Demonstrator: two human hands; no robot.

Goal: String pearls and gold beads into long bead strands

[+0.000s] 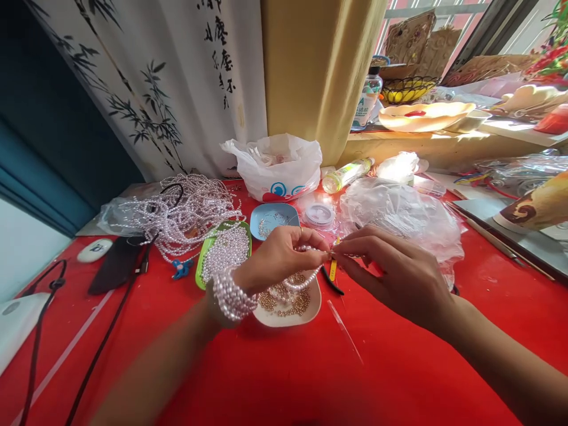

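My left hand (290, 254) pinches a string of pearly beads (310, 278), which loops down from the fingers over a white dish (288, 319). Several pale bead strands (233, 296) are wound round that wrist. Fingertip to fingertip with it, my right hand (390, 266) is closed in a pinch at the string's end; the exact piece between the tips is too small to make out. Gold and clear beads lie in the white dish. Beside it stand a green tray (199, 272) full of pearly beads and a blue dish (275, 210) with small metal bits. Yellow-and-black pliers (332, 270) lie beneath the hands.
A heap of bead strands (186, 207) lies at the left, near a dark phone-like slab (113, 266) and black cables (110, 337). Behind are a white plastic bag (284, 165), a bottle (348, 174) and crumpled clear plastic (399, 213). A paper cup (536, 204) stands right.
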